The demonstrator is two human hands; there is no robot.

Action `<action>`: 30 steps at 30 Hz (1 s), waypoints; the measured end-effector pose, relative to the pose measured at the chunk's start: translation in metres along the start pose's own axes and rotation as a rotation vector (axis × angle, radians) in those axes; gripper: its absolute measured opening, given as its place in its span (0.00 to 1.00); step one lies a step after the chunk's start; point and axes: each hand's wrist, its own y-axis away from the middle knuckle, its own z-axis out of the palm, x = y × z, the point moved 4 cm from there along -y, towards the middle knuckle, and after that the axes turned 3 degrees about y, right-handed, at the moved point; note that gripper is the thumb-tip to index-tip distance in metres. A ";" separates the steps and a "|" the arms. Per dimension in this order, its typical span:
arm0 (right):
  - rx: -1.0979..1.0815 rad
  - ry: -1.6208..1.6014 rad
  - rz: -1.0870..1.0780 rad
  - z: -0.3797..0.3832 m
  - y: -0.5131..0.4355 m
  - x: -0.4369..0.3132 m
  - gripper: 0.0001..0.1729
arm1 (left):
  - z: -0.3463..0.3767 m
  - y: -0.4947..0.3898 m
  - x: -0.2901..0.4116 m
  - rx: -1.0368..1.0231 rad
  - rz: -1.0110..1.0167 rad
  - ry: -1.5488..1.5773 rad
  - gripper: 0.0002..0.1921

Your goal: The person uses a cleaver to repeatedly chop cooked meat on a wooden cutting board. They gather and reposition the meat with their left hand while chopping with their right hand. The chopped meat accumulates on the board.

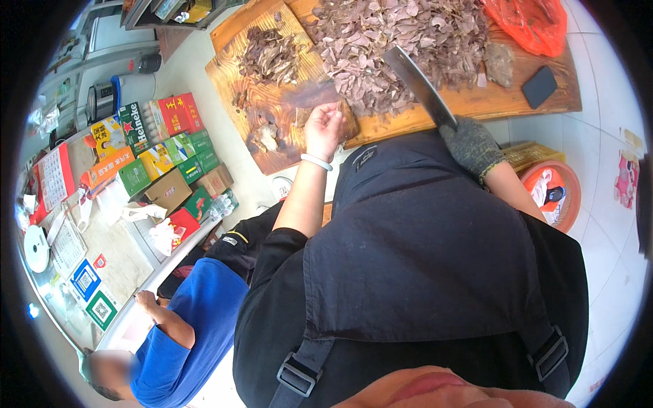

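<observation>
My right hand, in a dark knitted glove, grips a broad-bladed knife. Its blade points up and left, above the front edge of a large heap of thin purplish-brown slices. Bare, with a pale bangle at the wrist, my left hand is over the near right part of a thick wooden cutting board. Its fingers are curled; whether they pinch something small is hidden. On the board lie a smaller pile of dark, dried-looking pieces and a pale, rough lump left of my left hand.
Right of the heap, the wooden table holds a red plastic bag, a clear bag and a dark flat phone-like object. Below are a yellow crate and pink basket. A person in blue sits left, by a counter with boxes.
</observation>
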 end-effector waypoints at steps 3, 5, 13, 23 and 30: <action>0.007 -0.018 0.043 -0.007 0.005 -0.005 0.25 | 0.006 -0.003 0.012 -0.016 0.119 0.032 0.18; -0.006 0.005 0.045 -0.003 0.003 -0.003 0.25 | -0.011 -0.015 0.008 0.025 0.328 -0.150 0.20; 0.022 -0.030 0.077 0.004 0.000 0.010 0.26 | -0.074 -0.015 0.025 0.392 0.282 -0.901 0.25; 0.025 0.020 0.023 0.006 -0.008 -0.002 0.25 | -0.076 -0.022 0.005 0.339 0.180 -0.806 0.22; 0.060 0.030 -0.012 -0.001 -0.003 -0.020 0.25 | -0.056 0.022 0.037 0.439 0.548 -0.677 0.25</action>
